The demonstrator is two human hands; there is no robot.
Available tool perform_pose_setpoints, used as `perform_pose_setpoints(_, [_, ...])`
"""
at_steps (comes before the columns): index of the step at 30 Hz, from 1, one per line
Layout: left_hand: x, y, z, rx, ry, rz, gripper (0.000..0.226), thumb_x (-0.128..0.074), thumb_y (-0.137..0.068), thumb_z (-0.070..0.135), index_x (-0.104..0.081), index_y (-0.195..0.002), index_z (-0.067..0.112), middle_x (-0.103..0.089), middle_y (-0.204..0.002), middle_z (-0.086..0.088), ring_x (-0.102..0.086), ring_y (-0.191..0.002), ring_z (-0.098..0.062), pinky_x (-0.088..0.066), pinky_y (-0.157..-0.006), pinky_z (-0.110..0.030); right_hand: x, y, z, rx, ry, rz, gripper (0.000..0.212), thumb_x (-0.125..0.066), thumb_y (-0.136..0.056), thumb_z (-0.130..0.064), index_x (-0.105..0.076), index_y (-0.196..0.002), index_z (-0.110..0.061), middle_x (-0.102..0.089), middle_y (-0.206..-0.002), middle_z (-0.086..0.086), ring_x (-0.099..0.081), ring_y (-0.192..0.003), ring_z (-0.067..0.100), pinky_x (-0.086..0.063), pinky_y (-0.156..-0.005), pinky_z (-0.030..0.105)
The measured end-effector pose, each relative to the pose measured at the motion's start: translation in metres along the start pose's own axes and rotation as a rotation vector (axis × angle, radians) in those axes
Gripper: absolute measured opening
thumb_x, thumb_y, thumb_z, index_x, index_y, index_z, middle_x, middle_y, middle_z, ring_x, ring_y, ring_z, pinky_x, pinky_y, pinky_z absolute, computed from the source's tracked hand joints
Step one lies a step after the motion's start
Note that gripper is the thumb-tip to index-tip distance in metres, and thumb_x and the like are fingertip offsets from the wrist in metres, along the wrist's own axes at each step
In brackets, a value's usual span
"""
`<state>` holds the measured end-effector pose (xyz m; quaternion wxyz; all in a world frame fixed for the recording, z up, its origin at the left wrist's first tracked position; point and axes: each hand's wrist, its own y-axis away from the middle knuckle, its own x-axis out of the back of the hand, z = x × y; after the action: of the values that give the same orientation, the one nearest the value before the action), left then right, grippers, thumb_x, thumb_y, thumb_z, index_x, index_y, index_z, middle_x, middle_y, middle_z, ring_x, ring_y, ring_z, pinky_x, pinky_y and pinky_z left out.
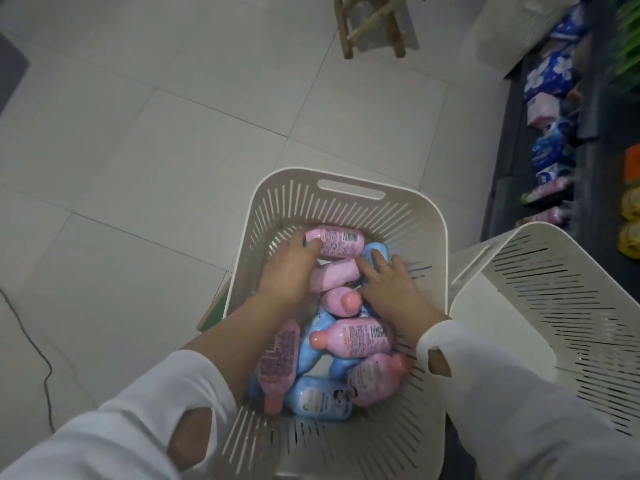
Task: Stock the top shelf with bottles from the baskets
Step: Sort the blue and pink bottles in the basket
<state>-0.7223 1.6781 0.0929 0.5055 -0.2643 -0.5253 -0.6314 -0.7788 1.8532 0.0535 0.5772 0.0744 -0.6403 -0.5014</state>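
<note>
Down at lower centre, the pink bottle [341, 241] lay at the basket's [401, 197] far end, and the left hand [291, 261] gripped it, fingers curled round its end. The right hand [391, 282] lay straight-fingered on a blue bottle [375, 248]. Pick-up step, by the look. The next move called for lifting both clear.

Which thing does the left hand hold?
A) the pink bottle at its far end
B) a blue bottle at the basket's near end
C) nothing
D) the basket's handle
A: the left hand curls its fingers round the pink bottle at the far end of the basket.
</note>
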Motion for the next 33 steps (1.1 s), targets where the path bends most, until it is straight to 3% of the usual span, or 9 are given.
perform_pose_setpoints(3, [0.001,-0.003,-0.002,0.025,-0.005,0.024,0.037,-0.053,-0.087,0.016,-0.044,-0.123,0.013,-0.042,-0.124,-0.012,-0.048,-0.109,-0.035,-0.041,-0.077,-0.039,0.001,-0.002,0.002,0.013,0.002,-0.010,0.041,-0.030,-0.100,-0.040,-0.035,-0.141,-0.044,0.005,-0.159,0.004,0.010,-0.145,0.038,-0.008,-0.112,0.059])
perform_pose_setpoints(6, [0.008,-0.009,-0.003,0.027,0.045,0.048,0.032,-0.052,-0.086,0.010,-0.048,-0.117,0.010,-0.049,-0.120,-0.011,-0.053,-0.108,-0.034,-0.041,-0.075,-0.037,0.010,0.001,0.008,0.053,-0.040,-0.023,0.037,-0.036,-0.098,-0.045,-0.042,-0.135,-0.046,-0.004,-0.159,0.002,0.004,-0.145,0.038,-0.016,-0.110,0.058])
perform_pose_setpoints(11, [0.011,-0.010,-0.003,0.052,0.058,0.043,0.030,-0.054,-0.086,0.012,-0.051,-0.116,0.008,-0.051,-0.122,-0.011,-0.055,-0.108,-0.033,-0.043,-0.077,-0.037,0.031,0.008,0.023,0.122,-0.166,0.015,0.037,-0.043,-0.096,-0.043,-0.047,-0.133,-0.044,-0.028,-0.152,-0.004,-0.022,-0.139,0.032,-0.039,-0.100,0.044])
perform_pose_setpoints(17, [0.015,-0.012,0.001,0.100,-0.077,0.065,0.034,-0.056,-0.085,0.017,-0.050,-0.118,0.013,-0.057,-0.120,-0.009,-0.053,-0.114,-0.030,-0.044,-0.086,-0.035,0.039,0.004,0.029,0.031,-0.537,0.213,0.033,-0.060,-0.086,-0.034,-0.060,-0.119,-0.030,-0.057,-0.122,0.003,-0.057,-0.110,0.028,-0.044,-0.084,0.032])
perform_pose_setpoints(20, [0.024,-0.010,0.008,0.064,-0.111,0.056,0.039,-0.057,-0.083,0.017,-0.046,-0.121,0.018,-0.057,-0.121,-0.007,-0.048,-0.120,-0.028,-0.040,-0.092,-0.038,0.045,0.011,0.028,-0.032,-0.687,0.254,0.029,-0.065,-0.082,-0.028,-0.063,-0.110,-0.021,-0.064,-0.109,0.006,-0.060,-0.100,0.028,-0.045,-0.079,0.032])
perform_pose_setpoints(24, [0.044,0.001,0.015,0.017,-0.022,0.026,0.039,-0.054,-0.084,0.009,-0.046,-0.121,0.017,-0.060,-0.117,-0.007,-0.056,-0.110,-0.030,-0.046,-0.084,-0.039,0.055,0.032,0.032,-0.115,-0.873,0.314,0.029,-0.066,-0.082,-0.022,-0.061,-0.110,-0.016,-0.065,-0.100,0.010,-0.061,-0.092,0.027,-0.044,-0.073,0.032])
perform_pose_setpoints(28, [0.077,0.019,0.024,0.003,0.143,0.027,0.025,-0.050,-0.088,0.012,-0.051,-0.113,0.015,-0.062,-0.110,-0.012,-0.059,-0.103,-0.032,-0.040,-0.074,-0.031,0.082,0.064,0.036,-0.123,-1.003,0.365,0.016,-0.070,-0.080,-0.019,-0.057,-0.088,-0.016,-0.055,-0.086,0.005,-0.051,-0.081,0.019,-0.032,-0.065,0.027])
perform_pose_setpoints(30, [0.094,0.027,0.030,-0.026,0.184,0.040,0.028,-0.049,-0.091,0.009,-0.053,-0.117,0.016,-0.062,-0.112,-0.011,-0.058,-0.103,-0.030,-0.042,-0.078,-0.030,0.098,0.086,0.038,-0.108,-1.074,0.408,0.019,-0.072,-0.079,-0.015,-0.053,-0.080,-0.020,-0.054,-0.086,0.005,-0.050,-0.081,0.019,-0.033,-0.066,0.027])
perform_pose_setpoints(33, [0.123,0.045,0.045,-0.157,0.145,0.057,0.024,-0.047,-0.088,0.014,-0.055,-0.110,0.018,-0.061,-0.109,-0.009,-0.057,-0.093,-0.025,-0.044,-0.077,-0.028,0.119,0.121,0.036,-0.139,-1.118,0.494,0.020,-0.073,-0.078,-0.010,-0.063,-0.095,-0.008,-0.054,-0.087,0.004,-0.050,-0.081,0.016,-0.036,-0.062,0.020])
